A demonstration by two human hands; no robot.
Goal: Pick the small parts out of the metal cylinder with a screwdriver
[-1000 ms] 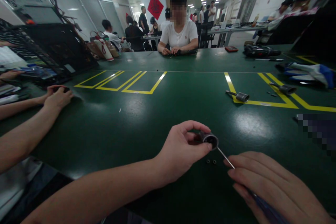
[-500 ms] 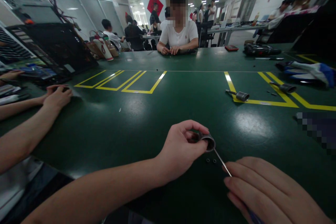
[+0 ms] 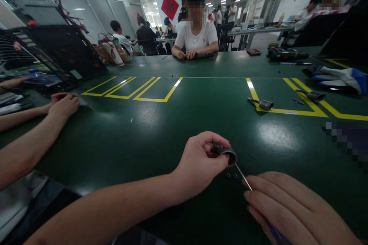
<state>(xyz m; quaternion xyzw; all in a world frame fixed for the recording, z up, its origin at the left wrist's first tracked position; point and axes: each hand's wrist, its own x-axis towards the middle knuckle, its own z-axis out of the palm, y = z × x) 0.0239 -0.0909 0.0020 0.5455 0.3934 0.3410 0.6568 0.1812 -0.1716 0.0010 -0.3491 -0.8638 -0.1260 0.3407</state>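
My left hand (image 3: 198,164) is closed round a grey metal cup-shaped part (image 3: 232,156), its open mouth facing right and toward me. The fingers hide the part's far end. In my right hand (image 3: 293,203) is a thin screwdriver (image 3: 243,177); its slim shaft reaches up to the cup's rim, and a bit of bluish-purple handle shows below the fingers. Whether the tip is inside the cup or against its edge, I cannot tell. Two tiny dark rings (image 3: 232,176) lie on the green table (image 3: 149,141) just under the cup.
Two similar cup-shaped parts with stems (image 3: 266,104) (image 3: 314,95) lie by yellow tape lines at right. Beyond are blue-white gloves (image 3: 342,78) and a black power tool (image 3: 287,54). A co-worker's hands (image 3: 64,105) rest at left; another person (image 3: 197,38) sits opposite.
My right hand and the screwdriver have shifted very slightly left, closer to the cup. My left hand and the cup have barely moved.
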